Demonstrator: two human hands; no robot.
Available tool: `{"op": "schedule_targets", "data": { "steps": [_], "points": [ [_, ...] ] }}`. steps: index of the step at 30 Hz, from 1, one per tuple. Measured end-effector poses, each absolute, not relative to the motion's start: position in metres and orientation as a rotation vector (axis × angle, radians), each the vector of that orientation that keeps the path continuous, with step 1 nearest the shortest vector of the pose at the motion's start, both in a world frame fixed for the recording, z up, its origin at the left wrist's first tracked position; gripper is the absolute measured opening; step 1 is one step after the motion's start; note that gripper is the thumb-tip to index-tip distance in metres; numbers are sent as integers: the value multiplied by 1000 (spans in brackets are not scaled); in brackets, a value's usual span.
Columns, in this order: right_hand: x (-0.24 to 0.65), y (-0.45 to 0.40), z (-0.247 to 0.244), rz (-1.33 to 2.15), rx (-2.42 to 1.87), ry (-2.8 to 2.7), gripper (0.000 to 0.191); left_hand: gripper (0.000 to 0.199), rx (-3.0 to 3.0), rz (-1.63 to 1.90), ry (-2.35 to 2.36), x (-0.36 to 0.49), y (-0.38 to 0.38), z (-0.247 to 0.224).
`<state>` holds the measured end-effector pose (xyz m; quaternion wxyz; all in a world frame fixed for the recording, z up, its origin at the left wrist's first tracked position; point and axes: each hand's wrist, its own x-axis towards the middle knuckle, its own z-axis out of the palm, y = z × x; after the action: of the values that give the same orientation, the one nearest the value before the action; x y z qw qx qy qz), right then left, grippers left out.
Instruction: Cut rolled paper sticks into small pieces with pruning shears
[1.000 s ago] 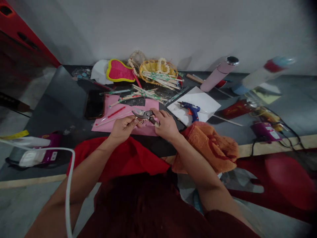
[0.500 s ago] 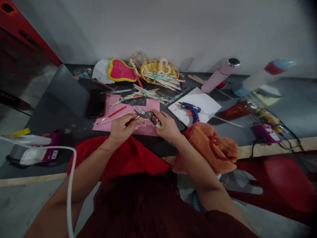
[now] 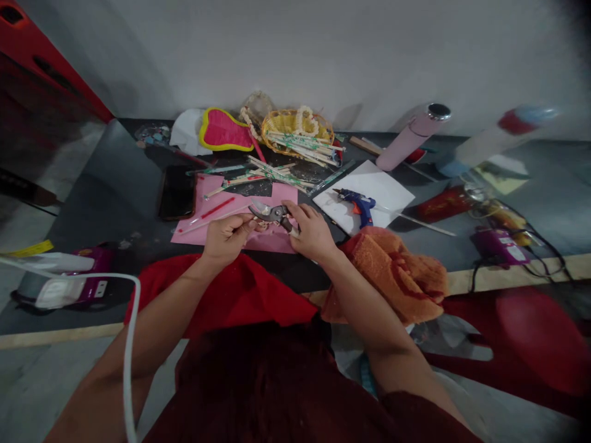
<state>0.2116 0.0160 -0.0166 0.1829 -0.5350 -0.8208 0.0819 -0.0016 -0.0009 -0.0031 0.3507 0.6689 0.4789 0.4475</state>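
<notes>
My right hand [image 3: 313,234] is wrapped round the handles of a pair of pruning shears [image 3: 276,214], whose blades point left and stand apart. Just left of the blades, my left hand [image 3: 227,239] is closed in a pinch on a thin pale stick, mostly hidden by the fingers. Small pale cut pieces [image 3: 270,237] lie below the shears on pink paper [image 3: 210,187]. Behind the hands are several wrapped sticks [image 3: 277,175], and more of them rest across a yellow basket [image 3: 272,120].
A blue glue gun [image 3: 362,206] lies on white paper [image 3: 388,184] to the right, near a pink flask [image 3: 410,138]. An orange cloth [image 3: 392,277] and red cloth [image 3: 258,295] lie at the front edge. A phone [image 3: 178,192] is at the left.
My left hand has shifted slightly left and down. The shears have tilted a little, and their blades still stand apart. The camera view has moved slightly.
</notes>
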Motion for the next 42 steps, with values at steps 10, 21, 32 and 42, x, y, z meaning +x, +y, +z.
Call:
{"op": "schedule_targets", "data": {
  "steps": [10, 21, 32, 42],
  "points": [
    [207, 9, -16, 252, -1469, -2294, 50, 20, 1844, 1240, 1315, -1, -3, -2],
    [211, 15, -19, 304, -1405, -2309, 59, 22, 1885, 1234, 1217, -5, 0, -5],
    [216, 19, -24, 271, -1332, -2342, 69, 32, 1213, 990, 887, -4, 1, 3],
    [221, 20, -21, 271, -1078, -2378, 61, 29, 892, 523, 544, -17, 2, 4]
  ]
}}
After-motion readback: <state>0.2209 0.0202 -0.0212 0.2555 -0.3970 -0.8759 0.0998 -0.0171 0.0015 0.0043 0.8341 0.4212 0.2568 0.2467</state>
